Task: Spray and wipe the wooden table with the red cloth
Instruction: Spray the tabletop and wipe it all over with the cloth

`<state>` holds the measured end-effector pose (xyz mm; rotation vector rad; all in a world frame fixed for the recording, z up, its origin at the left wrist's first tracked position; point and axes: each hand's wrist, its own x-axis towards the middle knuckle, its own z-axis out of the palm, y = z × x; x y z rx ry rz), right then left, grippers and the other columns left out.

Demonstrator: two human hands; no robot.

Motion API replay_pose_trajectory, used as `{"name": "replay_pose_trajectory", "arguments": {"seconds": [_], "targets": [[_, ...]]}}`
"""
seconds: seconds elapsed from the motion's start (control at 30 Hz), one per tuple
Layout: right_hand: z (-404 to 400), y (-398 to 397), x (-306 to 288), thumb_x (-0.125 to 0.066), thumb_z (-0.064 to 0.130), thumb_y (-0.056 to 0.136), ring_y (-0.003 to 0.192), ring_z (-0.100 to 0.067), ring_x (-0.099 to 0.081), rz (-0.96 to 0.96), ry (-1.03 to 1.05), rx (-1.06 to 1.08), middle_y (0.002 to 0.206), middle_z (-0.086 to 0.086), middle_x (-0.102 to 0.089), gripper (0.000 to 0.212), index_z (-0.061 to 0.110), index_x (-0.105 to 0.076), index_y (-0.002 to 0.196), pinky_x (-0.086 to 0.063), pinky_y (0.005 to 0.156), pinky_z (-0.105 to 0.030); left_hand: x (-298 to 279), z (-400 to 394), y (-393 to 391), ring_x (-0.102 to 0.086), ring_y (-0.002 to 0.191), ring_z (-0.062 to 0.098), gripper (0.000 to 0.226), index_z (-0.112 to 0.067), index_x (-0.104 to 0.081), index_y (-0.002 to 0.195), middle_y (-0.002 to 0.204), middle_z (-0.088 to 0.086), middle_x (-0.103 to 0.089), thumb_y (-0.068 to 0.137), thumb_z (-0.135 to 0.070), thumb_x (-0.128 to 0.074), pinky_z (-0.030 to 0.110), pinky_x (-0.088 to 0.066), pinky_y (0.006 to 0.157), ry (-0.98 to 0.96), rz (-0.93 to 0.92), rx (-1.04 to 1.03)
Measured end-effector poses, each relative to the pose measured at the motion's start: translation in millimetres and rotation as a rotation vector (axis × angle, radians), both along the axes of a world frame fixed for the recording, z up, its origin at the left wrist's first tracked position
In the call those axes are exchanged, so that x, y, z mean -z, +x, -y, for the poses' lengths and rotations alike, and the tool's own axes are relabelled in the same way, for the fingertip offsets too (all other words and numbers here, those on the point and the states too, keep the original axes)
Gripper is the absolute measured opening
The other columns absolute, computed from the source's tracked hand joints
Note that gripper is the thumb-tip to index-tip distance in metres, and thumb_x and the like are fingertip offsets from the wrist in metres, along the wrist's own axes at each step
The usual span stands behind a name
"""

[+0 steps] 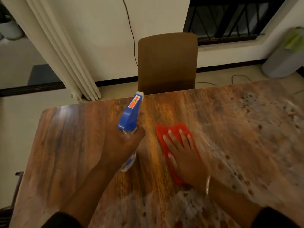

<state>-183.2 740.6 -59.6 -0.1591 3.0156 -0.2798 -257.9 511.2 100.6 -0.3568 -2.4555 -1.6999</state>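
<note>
The wooden table [69, 145] fills the lower part of the head view, its far edge running across the middle. My left hand [125, 143] grips a clear spray bottle [130, 112] with a blue trigger head and white nozzle, pointing away toward the far edge. My right hand [182, 150] lies flat with straight, spread fingers on the red cloth [166, 129], pressing it against the table just right of centre. The tabletop right of the cloth and near me looks wet and streaked with droplets.
A brown chair [167, 63] stands pushed against the table's far edge. A cream curtain [62, 55] hangs at the back left. A grey bin [283, 60] with a green liner stands at the far right by the wall. Cables trail on the floor there.
</note>
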Motion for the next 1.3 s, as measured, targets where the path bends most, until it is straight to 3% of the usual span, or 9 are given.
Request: {"name": "replay_pose_trajectory", "arguments": {"seconds": [0.1, 0.2, 0.47, 0.6, 0.7, 0.83, 1.07, 1.2, 1.3], "targets": [[-11.2, 45.2, -2.8, -0.036, 0.042, 0.106, 0.166, -0.032, -0.004, 0.018, 0.035, -0.025, 0.179, 0.005, -0.007, 0.069, 0.033, -0.014, 0.171, -0.008, 0.130, -0.058, 1.8, -4.8, -3.6, -0.056, 0.079, -0.026, 0.025, -0.021, -0.062, 0.107, 0.085, -0.025, -0.055, 0.085, -0.014, -0.071, 0.007, -0.048, 0.061, 0.051, 0.174, 0.115], [-18.0, 1.3, -10.5, -0.037, 0.042, 0.102, 0.164, -0.038, -0.013, 0.077, 0.043, -0.023, 0.179, 0.001, -0.012, 0.071, 0.031, -0.019, 0.170, -0.015, 0.129, -0.062, -2.3, -9.8, -6.4, -0.062, 0.080, -0.018, 0.039, -0.041, -0.049, 0.103, 0.089, -0.016, -0.059, 0.089, -0.008, -0.064, -0.003, -0.044, 0.061, 0.127, 0.229, 0.185], [-38.8, -209.3, -25.2, -0.037, 0.039, 0.111, 0.164, -0.041, 0.004, 0.150, -0.001, 0.262, 0.179, -0.003, -0.003, 0.070, 0.026, -0.003, 0.171, -0.001, 0.132, -0.061, 4.4, -14.4, -22.9, -0.059, 0.070, -0.020, 0.034, -0.039, -0.050, 0.093, 0.073, -0.015, -0.056, 0.087, -0.011, -0.068, -0.007, -0.039, 0.057, 0.160, 0.241, 0.197], [-31.8, -138.5, -20.5, -0.025, 0.044, 0.105, 0.165, -0.036, 0.005, 0.119, 0.033, 0.205, 0.179, 0.000, -0.002, 0.070, 0.029, -0.006, 0.171, -0.007, 0.131, -0.062, 5.8, -19.5, -42.6, -0.063, 0.066, 0.000, 0.023, -0.022, -0.058, 0.108, 0.072, -0.009, -0.058, 0.087, -0.015, -0.067, 0.003, -0.048, 0.061, 0.128, 0.237, 0.208], [-30.2, -36.5, -15.6, -0.031, 0.046, 0.100, 0.166, -0.031, 0.006, 0.100, 0.034, 0.169, 0.179, 0.006, -0.001, 0.076, 0.035, -0.005, 0.171, -0.008, 0.132, -0.060, 1.8, -27.4, -54.6, -0.063, 0.065, -0.006, 0.018, -0.019, -0.050, 0.100, 0.074, -0.014, -0.053, 0.090, -0.015, -0.065, -0.007, -0.039, 0.055, 0.144, 0.329, 0.151], [-34.1, 52.8, -13.3, -0.051, 0.040, 0.092, 0.164, -0.035, -0.015, 0.076, 0.078, 0.103, 0.178, 0.005, -0.014, 0.086, 0.032, -0.018, 0.170, -0.017, 0.125, -0.059, -1.7, -32.2, -65.2, -0.059, 0.086, -0.019, 0.035, -0.030, -0.051, 0.116, 0.097, -0.020, -0.058, 0.089, -0.013, -0.065, -0.007, -0.040, 0.067, 0.177, 0.217, 0.233], [-87.4, -135.7, -21.0, -0.036, 0.044, 0.109, 0.165, -0.034, 0.005, 0.087, 0.020, 0.188, 0.179, 0.002, -0.003, 0.069, 0.032, -0.008, 0.171, -0.004, 0.131, -0.062, 12.1, -37.9, -63.5, -0.060, 0.074, -0.023, 0.023, -0.039, -0.054, 0.090, 0.082, -0.023, -0.058, 0.086, -0.023, -0.070, -0.004, -0.043, 0.056, 0.111, 0.257, 0.081], [-104.9, -228.1, -22.5, -0.036, 0.044, 0.111, 0.164, -0.040, -0.004, 0.087, 0.002, 0.281, 0.178, -0.002, -0.012, 0.066, 0.030, -0.012, 0.171, -0.003, 0.131, -0.062, 13.7, -42.4, -58.2, -0.060, 0.073, -0.011, 0.031, -0.016, -0.066, 0.108, 0.083, -0.022, -0.061, 0.081, -0.029, -0.072, 0.002, -0.044, 0.061, 0.052, 0.187, 0.014], [-99.3, -207.1, -17.4, -0.034, 0.045, 0.111, 0.164, -0.038, -0.003, 0.046, -0.013, 0.249, 0.178, -0.002, -0.012, 0.065, 0.030, -0.013, 0.171, -0.003, 0.131, -0.061, 3.4, -48.2, -58.2, -0.058, 0.079, -0.003, 0.034, -0.014, -0.063, 0.112, 0.090, -0.013, -0.061, 0.081, -0.024, -0.072, 0.016, -0.048, 0.071, 0.061, 0.196, -0.001]]}}
